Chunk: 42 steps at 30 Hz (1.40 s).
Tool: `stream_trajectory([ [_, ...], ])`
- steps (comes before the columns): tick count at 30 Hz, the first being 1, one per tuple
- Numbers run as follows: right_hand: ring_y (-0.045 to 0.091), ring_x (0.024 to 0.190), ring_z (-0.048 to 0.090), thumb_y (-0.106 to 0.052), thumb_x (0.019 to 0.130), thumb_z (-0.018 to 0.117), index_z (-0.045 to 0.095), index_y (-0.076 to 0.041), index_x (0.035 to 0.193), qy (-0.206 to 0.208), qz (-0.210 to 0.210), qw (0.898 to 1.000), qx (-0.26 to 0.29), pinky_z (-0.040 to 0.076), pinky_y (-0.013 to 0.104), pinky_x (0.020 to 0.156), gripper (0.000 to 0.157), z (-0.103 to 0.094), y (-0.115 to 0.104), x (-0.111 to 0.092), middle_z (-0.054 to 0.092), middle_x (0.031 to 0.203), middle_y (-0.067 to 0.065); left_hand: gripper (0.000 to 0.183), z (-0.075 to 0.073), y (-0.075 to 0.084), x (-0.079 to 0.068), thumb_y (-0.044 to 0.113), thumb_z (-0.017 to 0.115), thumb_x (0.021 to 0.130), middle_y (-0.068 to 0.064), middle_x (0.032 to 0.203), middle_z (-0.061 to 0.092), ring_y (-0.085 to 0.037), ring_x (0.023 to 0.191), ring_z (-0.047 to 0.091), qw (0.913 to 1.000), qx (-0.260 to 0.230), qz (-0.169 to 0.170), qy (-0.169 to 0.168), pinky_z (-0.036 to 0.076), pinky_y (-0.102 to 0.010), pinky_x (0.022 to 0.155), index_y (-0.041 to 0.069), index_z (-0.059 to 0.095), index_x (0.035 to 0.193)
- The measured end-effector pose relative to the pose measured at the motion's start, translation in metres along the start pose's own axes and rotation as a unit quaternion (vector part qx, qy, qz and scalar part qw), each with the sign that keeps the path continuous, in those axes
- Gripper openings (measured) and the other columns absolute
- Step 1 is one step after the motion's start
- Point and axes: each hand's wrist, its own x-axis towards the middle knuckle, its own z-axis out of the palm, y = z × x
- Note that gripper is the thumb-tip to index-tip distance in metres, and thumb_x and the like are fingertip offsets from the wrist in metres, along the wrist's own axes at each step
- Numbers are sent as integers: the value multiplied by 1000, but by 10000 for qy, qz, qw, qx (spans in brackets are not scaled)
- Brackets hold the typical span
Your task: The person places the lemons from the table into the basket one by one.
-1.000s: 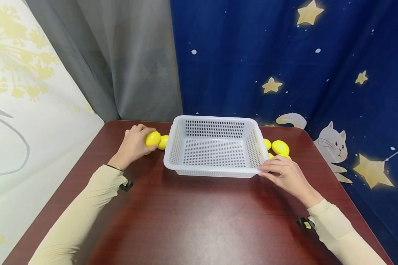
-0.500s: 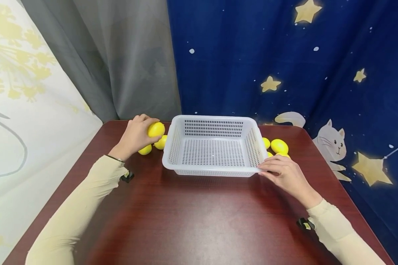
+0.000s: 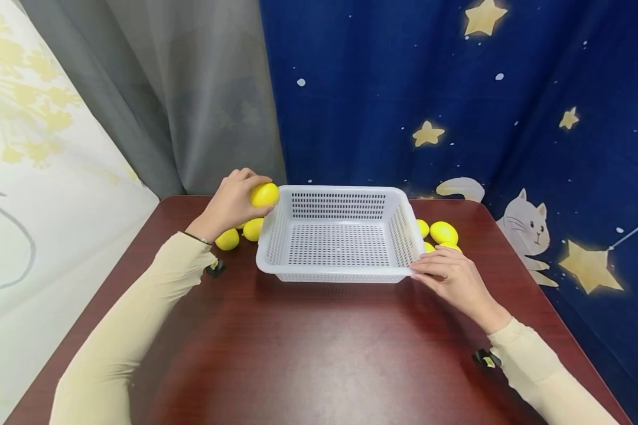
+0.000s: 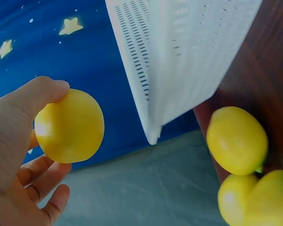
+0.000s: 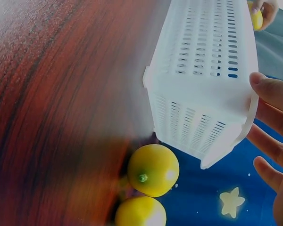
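Observation:
My left hand (image 3: 231,203) grips a lemon (image 3: 264,195) between thumb and fingers, raised just beside the upper left rim of a white perforated basket (image 3: 337,270). In the left wrist view that lemon (image 4: 73,127) is clear of the basket wall (image 4: 193,61). My right hand (image 3: 454,280) pinches the basket's near right corner, thumb and fingers on the rim, as the right wrist view also shows. Nothing lies inside the basket. Several lemons (image 3: 227,239) rest on the table left of it, partly hidden by my left hand.
More lemons (image 3: 443,233) lie right of the basket, some partly covered by it and by my right hand. The dark red wooden table (image 3: 319,342) ends at the back against a grey curtain (image 3: 218,106) and a blue star-patterned curtain (image 3: 361,94).
My left hand has lifted the lemon off the table and carried it up and right toward the basket's rim, uncovering other lemons below. My right hand keeps its hold on the corner.

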Motion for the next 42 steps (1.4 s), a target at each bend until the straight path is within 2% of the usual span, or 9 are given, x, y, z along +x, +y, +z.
stream_trajectory([
  [3, 22, 91, 71, -59, 90, 52, 81, -14, 95, 88, -73, 9999, 62, 31, 8, 111, 55, 0, 1, 0, 79, 92, 3, 57, -1, 9, 10, 37, 80, 79, -12, 118, 60, -32, 105, 49, 9999, -2, 121, -39, 40, -47, 84, 13, 64, 128],
  [11, 22, 91, 72, -59, 88, 54, 81, -15, 95, 212, -42, 9997, 70, 44, 18, 101, 52, 1, 3, -1, 79, 92, 1, 55, 3, 29, 36, 37, 79, 81, -10, 120, 60, -30, 109, 49, 9990, -23, 388, -202, 41, -45, 87, 15, 64, 129],
  [18, 19, 96, 72, -58, 85, 59, 81, -17, 98, 35, 219, 9997, 139, 34, 5, 108, 49, -1, 2, -1, 79, 95, -1, 56, 8, 47, 56, 38, 78, 82, -9, 122, 61, -28, 108, 50, 9972, -89, 631, -383, 43, -46, 93, 14, 63, 130],
  [21, 20, 97, 71, -53, 83, 66, 81, -17, 99, 0, 307, 9993, 214, 33, 2, 107, 42, -1, 2, -2, 79, 98, 0, 56, 13, 54, 65, 39, 77, 82, -8, 123, 60, -27, 108, 49, 9956, -79, 740, -561, 43, -46, 94, 16, 62, 131],
  [26, 21, 97, 71, -33, 76, 83, 81, -18, 99, -28, 367, 9989, 295, 36, 1, 103, 28, -1, 1, -5, 78, 99, 0, 52, 24, 67, 78, 40, 76, 83, -6, 122, 60, -26, 108, 50, 9924, -89, 926, -803, 44, -45, 93, 20, 63, 130],
  [33, 15, 100, 71, -30, 73, 86, 80, -22, 102, -236, 459, 9984, 227, 37, 1, 103, 30, -2, 0, -6, 77, 103, -5, 51, 41, 83, 93, 41, 74, 83, -5, 122, 60, -24, 107, 51, 9893, 14, 1101, -958, 43, -42, 92, 22, 63, 129],
  [42, 17, 97, 72, -17, 67, 90, 80, -18, 101, -113, 464, 9985, 254, 38, 2, 102, 36, -3, 1, -8, 78, 102, -3, 51, 63, 104, 112, 42, 73, 84, -3, 120, 61, -22, 105, 51, 9849, -159, 1333, -1094, 45, -38, 91, 22, 63, 129],
])
